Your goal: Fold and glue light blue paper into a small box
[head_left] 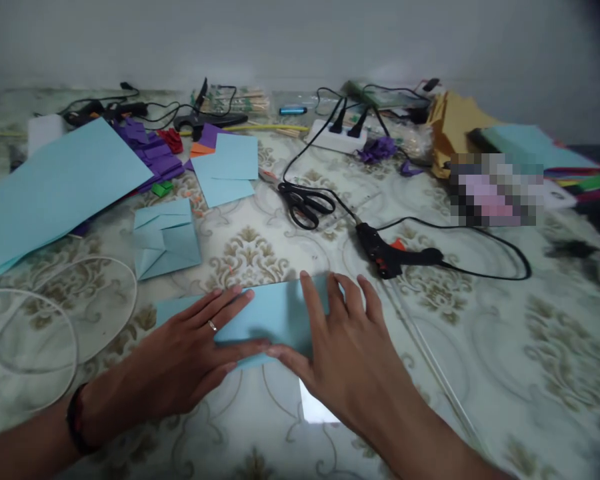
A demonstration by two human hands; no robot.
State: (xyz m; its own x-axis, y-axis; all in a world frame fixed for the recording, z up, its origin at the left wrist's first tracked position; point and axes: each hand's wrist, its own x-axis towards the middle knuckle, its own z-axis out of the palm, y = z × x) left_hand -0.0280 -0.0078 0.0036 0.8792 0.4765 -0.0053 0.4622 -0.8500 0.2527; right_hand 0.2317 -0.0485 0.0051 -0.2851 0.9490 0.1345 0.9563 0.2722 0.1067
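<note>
A folded strip of light blue paper (275,310) lies flat on the patterned tablecloth, under both hands. My left hand (205,340), with a ring on one finger, rests over the strip's left part, fingers stretched out. My right hand (345,333) spreads its fingers over the right end, the thumb at the near edge close to the left index fingertip. Beyond the left hand sits a folded light blue paper piece (173,250). A black glue gun (393,253) lies past the right hand, and black-handled scissors (303,203) rest farther back.
Large blue sheets (65,187) and clear rings (60,320) are at the left. Small blue squares (227,163) and purple paper (150,150) lie behind. A white power strip (337,137) with plugged cords stands at the back. A clear glue stick (430,360) extends on the right.
</note>
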